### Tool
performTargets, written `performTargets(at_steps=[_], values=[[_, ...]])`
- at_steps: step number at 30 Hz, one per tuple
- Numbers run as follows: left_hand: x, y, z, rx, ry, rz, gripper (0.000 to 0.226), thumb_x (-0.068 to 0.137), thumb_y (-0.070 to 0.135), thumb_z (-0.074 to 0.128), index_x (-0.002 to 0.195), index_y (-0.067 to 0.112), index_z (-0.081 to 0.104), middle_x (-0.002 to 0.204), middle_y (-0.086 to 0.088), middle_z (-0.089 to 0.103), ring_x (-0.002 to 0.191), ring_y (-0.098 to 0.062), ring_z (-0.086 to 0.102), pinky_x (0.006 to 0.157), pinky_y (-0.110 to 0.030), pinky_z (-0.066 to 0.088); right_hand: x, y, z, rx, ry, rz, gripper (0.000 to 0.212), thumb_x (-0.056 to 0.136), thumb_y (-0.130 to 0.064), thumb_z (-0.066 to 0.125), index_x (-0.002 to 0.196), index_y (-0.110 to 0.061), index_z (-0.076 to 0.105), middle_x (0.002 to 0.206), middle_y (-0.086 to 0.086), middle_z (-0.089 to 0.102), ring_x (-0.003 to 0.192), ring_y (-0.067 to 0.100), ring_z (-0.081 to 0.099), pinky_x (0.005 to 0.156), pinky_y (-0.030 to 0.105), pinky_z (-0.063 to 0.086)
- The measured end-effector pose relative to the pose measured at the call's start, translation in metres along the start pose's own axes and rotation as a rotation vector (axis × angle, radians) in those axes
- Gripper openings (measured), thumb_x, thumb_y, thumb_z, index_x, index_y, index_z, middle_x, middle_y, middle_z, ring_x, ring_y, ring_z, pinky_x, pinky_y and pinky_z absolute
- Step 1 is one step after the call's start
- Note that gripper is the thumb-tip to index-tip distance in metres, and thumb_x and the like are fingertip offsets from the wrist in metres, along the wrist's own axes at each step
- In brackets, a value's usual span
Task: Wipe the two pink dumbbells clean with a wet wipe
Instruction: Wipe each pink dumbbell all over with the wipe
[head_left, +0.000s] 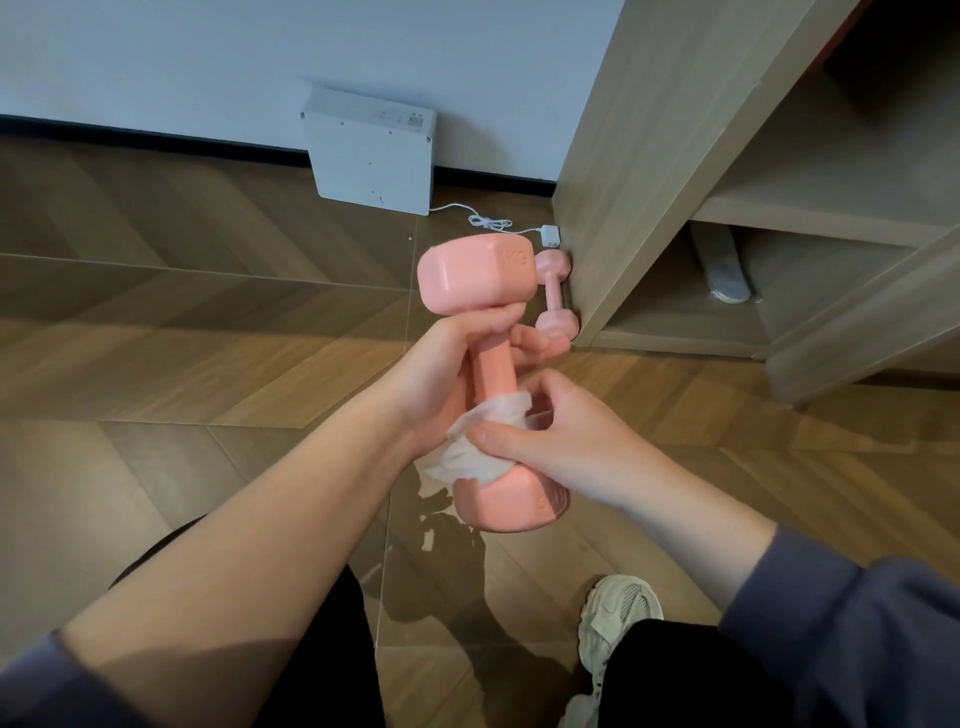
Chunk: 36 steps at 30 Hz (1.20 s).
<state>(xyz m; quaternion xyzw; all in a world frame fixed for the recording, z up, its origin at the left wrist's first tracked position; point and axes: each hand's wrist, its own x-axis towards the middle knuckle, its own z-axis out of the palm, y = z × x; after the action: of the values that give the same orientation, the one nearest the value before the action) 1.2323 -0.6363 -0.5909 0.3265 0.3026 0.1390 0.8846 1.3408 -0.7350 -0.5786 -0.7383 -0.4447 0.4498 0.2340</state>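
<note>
I hold one pink dumbbell (477, 280) nearly upright above the floor. My left hand (447, 364) is closed around its handle just under the upper head. My right hand (550, 436) presses a white wet wipe (475, 447) against the lower end of the handle and the top of the lower head. The second pink dumbbell (555, 296) lies on the floor behind, against the foot of the wooden cabinet, partly hidden by the held one.
A wooden cabinet (649, 171) with open shelves stands at the right. A white flat box (371, 150) leans against the wall, with a white cable and plug (550, 236) beside it. My white shoe (618, 618) rests on the wood floor below.
</note>
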Motion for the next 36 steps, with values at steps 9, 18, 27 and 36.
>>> performTargets(at_steps=[9,18,27,36], values=[[0.005,-0.004,-0.003,0.242,0.024,0.083,0.033,0.087,0.038,0.055,0.087,0.012,0.075,0.115,-0.006,0.073,0.113,-0.015,0.064,0.101,-0.036,0.043,0.005,0.006,0.001,0.200,-0.186,0.043,0.027,0.089,-0.025,0.065,0.077,-0.046,0.076,0.083,-0.020,0.074,0.076,-0.005,0.067,0.068,0.013,0.047],[-0.006,0.002,-0.016,0.367,0.074,-0.045,0.057,0.082,0.070,0.050,0.098,0.023,0.076,0.105,-0.011,0.068,0.099,-0.028,0.059,0.097,-0.049,0.042,0.008,0.010,0.002,0.411,0.013,0.000,0.025,0.093,-0.026,0.061,0.085,-0.044,0.076,0.095,-0.018,0.076,0.087,0.000,0.071,0.068,0.012,0.050],[-0.024,-0.021,0.012,-0.162,0.005,-0.140,0.076,0.068,0.067,0.057,0.122,0.013,0.065,0.109,-0.023,0.066,0.088,-0.038,0.069,0.072,-0.050,0.059,0.021,-0.001,-0.025,0.693,0.290,0.017,0.051,0.095,-0.033,0.062,0.138,-0.009,0.049,0.110,0.004,0.073,0.089,0.007,0.071,0.063,0.016,0.050],[-0.027,-0.021,0.015,-0.131,-0.043,0.142,0.059,0.081,0.047,0.063,0.126,0.008,0.059,0.097,-0.018,0.065,0.080,-0.029,0.062,0.054,-0.032,0.055,0.007,-0.015,-0.032,0.688,0.100,-0.010,0.078,0.070,-0.042,0.076,0.135,-0.007,0.051,0.139,0.015,0.052,0.114,0.021,0.063,0.078,0.025,0.051]])
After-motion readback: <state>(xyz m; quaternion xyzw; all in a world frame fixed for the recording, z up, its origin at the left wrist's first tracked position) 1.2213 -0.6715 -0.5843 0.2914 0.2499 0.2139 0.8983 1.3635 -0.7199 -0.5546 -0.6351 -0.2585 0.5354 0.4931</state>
